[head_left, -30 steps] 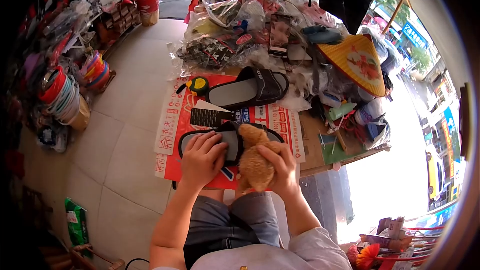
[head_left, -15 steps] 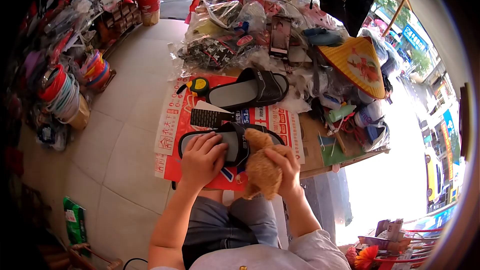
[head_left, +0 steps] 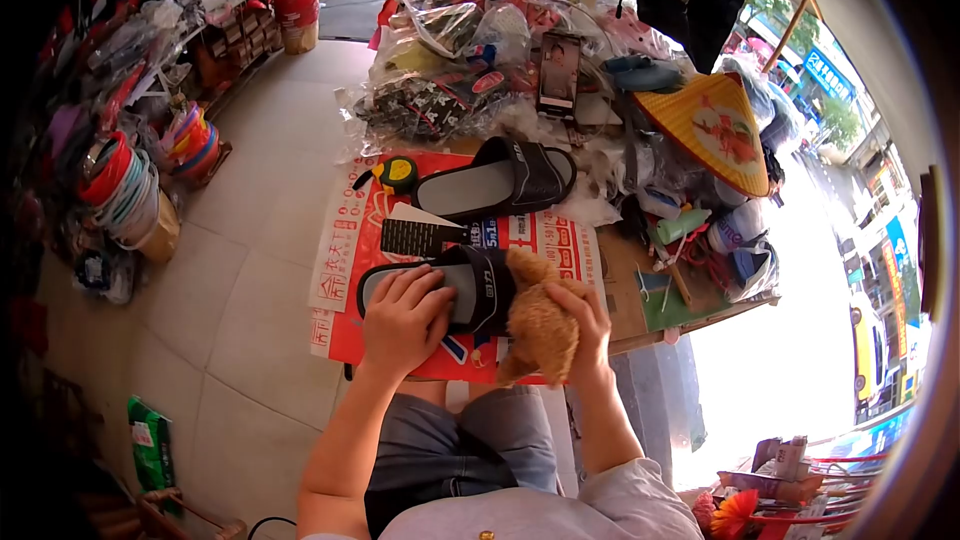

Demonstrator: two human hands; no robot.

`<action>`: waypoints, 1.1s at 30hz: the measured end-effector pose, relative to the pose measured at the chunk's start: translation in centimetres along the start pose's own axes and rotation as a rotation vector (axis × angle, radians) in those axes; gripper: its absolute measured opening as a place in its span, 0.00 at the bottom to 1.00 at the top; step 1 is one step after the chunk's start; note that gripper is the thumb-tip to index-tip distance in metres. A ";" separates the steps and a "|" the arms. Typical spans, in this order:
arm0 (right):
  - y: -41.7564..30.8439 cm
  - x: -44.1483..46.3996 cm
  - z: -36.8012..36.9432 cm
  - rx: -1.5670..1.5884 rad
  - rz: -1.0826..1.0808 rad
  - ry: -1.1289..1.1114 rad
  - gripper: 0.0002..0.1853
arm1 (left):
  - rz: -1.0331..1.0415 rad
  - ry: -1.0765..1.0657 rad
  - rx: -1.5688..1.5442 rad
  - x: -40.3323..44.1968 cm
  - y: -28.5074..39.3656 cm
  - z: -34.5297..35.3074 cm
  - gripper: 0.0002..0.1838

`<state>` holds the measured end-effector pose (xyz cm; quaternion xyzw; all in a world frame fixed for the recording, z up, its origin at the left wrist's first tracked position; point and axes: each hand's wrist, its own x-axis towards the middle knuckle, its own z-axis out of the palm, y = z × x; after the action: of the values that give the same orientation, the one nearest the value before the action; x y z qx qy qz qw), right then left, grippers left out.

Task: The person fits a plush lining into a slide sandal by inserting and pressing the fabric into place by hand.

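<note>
A black slide sandal with a grey insole [head_left: 490, 285] lies sideways on a red printed sheet [head_left: 345, 240]. My left hand [head_left: 405, 315] rests on its insole end at the left, fingers spread flat and close together. In my right hand [head_left: 580, 325] is a fuzzy brown cloth [head_left: 540, 325], which covers the right end of this sandal. Its mate, a second black sandal [head_left: 470, 188], lies just beyond. Between the two are a black patterned card [head_left: 422, 237] and a white piece. A yellow and black tape measure [head_left: 397, 173] is at the far sandal's left.
Plastic-wrapped goods [head_left: 440, 30] pile up at the table's back, with a phone [head_left: 559, 75] standing among them. A yellow conical hat [head_left: 710, 130] leans at the right, above bottles and a green board [head_left: 680, 300]. Stacked basins [head_left: 125, 185] stand at the left.
My right hand has moved to the right with the brown cloth, uncovering more of the near sandal's strap and its white lettering. My left hand has stayed in place.
</note>
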<state>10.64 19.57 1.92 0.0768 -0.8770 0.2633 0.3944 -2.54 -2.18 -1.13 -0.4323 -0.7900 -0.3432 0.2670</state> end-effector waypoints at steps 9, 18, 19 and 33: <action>-0.5 2.2 -0.4 0.106 0.072 0.111 0.36 | -0.017 0.002 0.007 0.1 0.2 0.0 0.09; 2.2 1.2 -2.4 -0.098 0.162 -0.005 0.32 | -0.017 0.008 -0.003 0.0 -0.1 0.3 0.09; 2.6 1.3 -2.4 -0.110 0.148 0.046 0.34 | -0.017 0.006 -0.008 0.1 -0.1 0.2 0.09; 2.9 1.2 -2.8 -0.037 0.217 -0.016 0.30 | -0.022 0.026 -0.018 0.1 0.1 0.2 0.08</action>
<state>10.64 23.61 3.18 -0.0239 -0.8881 0.2875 0.3579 -2.57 -1.91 -1.17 -0.4216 -0.7879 -0.3590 0.2695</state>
